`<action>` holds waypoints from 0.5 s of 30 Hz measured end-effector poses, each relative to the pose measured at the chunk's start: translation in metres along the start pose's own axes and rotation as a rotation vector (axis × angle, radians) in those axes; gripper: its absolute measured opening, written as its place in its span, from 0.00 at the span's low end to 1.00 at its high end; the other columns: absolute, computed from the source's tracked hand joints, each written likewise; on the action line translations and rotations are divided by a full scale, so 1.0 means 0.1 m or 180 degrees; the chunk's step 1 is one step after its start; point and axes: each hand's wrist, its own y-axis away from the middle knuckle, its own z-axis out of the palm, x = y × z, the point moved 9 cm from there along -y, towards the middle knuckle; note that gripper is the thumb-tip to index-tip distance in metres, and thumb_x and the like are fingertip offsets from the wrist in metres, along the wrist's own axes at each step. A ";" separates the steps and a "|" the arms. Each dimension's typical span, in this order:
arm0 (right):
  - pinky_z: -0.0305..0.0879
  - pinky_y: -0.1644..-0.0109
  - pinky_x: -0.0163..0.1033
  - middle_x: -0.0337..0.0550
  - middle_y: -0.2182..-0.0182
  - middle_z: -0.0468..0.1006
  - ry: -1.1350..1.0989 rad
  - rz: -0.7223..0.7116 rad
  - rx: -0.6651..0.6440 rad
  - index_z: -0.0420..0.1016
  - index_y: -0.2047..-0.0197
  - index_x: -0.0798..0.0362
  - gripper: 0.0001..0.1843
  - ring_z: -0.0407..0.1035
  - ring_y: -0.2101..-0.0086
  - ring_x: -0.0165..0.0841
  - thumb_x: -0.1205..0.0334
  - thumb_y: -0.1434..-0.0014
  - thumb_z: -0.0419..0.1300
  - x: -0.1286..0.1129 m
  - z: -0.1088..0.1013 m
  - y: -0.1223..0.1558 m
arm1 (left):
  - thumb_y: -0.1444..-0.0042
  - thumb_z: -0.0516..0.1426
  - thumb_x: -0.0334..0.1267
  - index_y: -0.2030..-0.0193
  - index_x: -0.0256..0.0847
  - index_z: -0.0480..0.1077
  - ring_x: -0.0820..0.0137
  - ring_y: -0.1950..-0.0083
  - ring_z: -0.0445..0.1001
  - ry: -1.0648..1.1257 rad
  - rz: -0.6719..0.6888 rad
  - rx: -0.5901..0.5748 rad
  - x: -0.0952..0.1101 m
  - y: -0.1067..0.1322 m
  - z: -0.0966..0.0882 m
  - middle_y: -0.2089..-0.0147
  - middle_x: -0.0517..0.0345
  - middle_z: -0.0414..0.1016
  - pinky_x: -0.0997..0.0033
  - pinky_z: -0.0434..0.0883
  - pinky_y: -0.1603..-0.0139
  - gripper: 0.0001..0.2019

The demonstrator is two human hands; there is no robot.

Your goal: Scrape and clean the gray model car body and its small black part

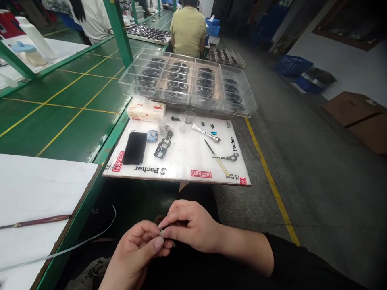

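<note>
My left hand (140, 245) and my right hand (192, 225) meet over my lap, below the front edge of the board. Their fingertips pinch a small part (161, 232) between them, mostly covered by the fingers, so its kind does not show. On the white printed board (181, 165) ahead lies a dark model car body (162, 148), beside a black phone (134, 148) and a small blue case (152, 135). To the right are a white-handled tool (206, 133), a metal tool with a thin tip (226, 157) and a thin pointed stick (216, 157).
A clear divided tray (193, 96) with rows of dark car bodies stands behind the board. A tissue pack (146, 109) sits at its back left. A green bench edge (81, 209) runs along my left, with a screwdriver-like tool (42, 221) on white board. A seated person (189, 30) is further ahead.
</note>
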 end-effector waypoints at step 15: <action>0.65 0.35 0.60 0.54 0.45 0.89 0.3882 0.0307 0.0817 0.92 0.47 0.47 0.12 0.73 0.41 0.53 0.61 0.23 0.64 0.41 -2.37 -0.29 | 0.57 0.89 0.44 0.54 0.37 0.88 0.62 0.59 0.92 0.0243 -0.0206 0.0499 -0.06 -0.13 -0.03 0.54 0.45 0.93 0.71 0.90 0.56 0.27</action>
